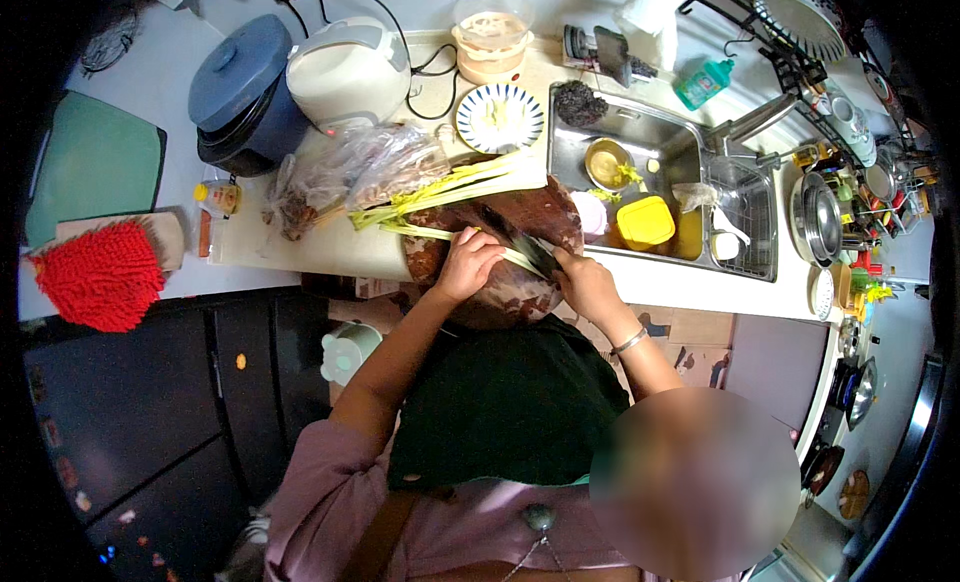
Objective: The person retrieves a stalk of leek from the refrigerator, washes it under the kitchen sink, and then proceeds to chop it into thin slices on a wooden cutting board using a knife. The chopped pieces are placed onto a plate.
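On a round wooden chopping board (555,207), my left hand (471,263) presses a celery stalk (427,232) down near its middle. My right hand (585,282) is closed on a knife (536,253), whose dark blade lies at the stalk's right end. Its handle is hidden in my fist. More celery stalks (480,180) lie together along the board's far side, their leafy ends pointing left past its edge. Beyond them, a striped plate (500,119) holds pale cut pieces.
The sink (675,131) on the right holds a metal bowl (606,164) and a yellow container (646,223). Plastic bags (360,165) lie left of the board, near a white rice cooker (349,71) and a blue lidded bin (244,86). A green dish-soap bottle (703,84) stands behind the sink.
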Action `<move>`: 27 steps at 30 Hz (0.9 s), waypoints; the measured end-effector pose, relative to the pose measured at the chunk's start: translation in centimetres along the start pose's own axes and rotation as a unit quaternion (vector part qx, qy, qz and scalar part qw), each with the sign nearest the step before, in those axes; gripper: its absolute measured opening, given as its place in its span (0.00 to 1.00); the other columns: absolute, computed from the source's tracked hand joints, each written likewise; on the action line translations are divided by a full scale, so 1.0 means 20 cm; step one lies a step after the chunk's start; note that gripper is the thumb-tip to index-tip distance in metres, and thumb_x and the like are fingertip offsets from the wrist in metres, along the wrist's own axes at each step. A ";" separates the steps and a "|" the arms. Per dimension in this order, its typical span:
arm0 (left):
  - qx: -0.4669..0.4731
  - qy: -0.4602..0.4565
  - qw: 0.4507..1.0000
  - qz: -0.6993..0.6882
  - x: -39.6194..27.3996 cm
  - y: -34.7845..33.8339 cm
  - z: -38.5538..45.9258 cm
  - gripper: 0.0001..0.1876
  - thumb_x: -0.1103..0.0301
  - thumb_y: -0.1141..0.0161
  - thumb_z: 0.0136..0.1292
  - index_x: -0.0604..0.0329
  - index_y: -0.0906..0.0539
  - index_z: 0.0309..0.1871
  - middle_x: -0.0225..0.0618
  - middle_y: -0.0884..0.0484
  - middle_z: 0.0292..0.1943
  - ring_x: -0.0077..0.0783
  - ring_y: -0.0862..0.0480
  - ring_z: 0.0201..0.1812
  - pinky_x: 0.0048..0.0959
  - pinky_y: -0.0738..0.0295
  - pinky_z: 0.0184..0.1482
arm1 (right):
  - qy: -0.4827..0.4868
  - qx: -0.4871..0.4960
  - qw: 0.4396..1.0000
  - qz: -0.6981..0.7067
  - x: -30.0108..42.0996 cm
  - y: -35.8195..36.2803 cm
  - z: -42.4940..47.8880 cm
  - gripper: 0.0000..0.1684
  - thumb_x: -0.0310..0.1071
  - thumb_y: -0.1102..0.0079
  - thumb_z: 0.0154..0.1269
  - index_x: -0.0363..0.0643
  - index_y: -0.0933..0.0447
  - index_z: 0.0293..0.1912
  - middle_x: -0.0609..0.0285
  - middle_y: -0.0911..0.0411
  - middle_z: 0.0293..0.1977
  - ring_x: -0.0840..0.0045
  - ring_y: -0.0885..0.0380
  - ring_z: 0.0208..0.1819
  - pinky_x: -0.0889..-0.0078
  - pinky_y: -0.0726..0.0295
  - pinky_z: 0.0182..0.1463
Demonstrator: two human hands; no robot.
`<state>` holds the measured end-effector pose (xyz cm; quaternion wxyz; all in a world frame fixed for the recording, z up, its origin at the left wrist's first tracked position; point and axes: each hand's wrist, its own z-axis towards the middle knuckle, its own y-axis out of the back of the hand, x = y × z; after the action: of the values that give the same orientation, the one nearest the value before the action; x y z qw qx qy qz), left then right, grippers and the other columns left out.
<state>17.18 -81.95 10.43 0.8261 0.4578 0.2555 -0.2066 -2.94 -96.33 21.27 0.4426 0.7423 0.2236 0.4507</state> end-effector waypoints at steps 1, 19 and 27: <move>-0.001 0.000 1.000 -0.001 0.00 0.00 0.00 0.07 0.74 0.32 0.55 0.56 0.12 0.39 0.30 0.19 0.38 0.39 0.23 0.44 0.39 0.30 0.48 | 0.006 -0.003 1.000 -0.007 0.01 0.02 -0.02 0.19 0.28 0.41 0.64 0.40 0.27 0.55 0.41 0.18 0.34 0.47 0.18 0.39 0.48 0.19 0.39; -0.010 -0.014 0.999 -0.027 0.04 0.00 -0.02 0.05 0.75 0.33 0.57 0.59 0.13 0.37 0.33 0.18 0.37 0.40 0.21 0.41 0.38 0.26 0.46 | -0.012 0.019 0.997 -0.077 0.13 -0.03 -0.06 0.24 0.24 0.44 0.58 0.42 0.30 0.56 0.45 0.17 0.32 0.51 0.15 0.33 0.51 0.16 0.35; -0.015 0.002 0.999 -0.049 0.05 0.02 -0.01 0.03 0.77 0.34 0.57 0.63 0.14 0.35 0.37 0.18 0.37 0.43 0.21 0.41 0.38 0.24 0.44 | 0.035 -0.045 0.997 -0.061 0.10 -0.16 -0.02 0.24 0.24 0.43 0.58 0.42 0.30 0.57 0.45 0.17 0.30 0.52 0.15 0.33 0.52 0.16 0.33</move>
<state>18.14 -81.62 10.00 0.8211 0.4331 0.2825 -0.2416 -2.06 -93.15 19.53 0.4943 0.6902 0.2629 0.4584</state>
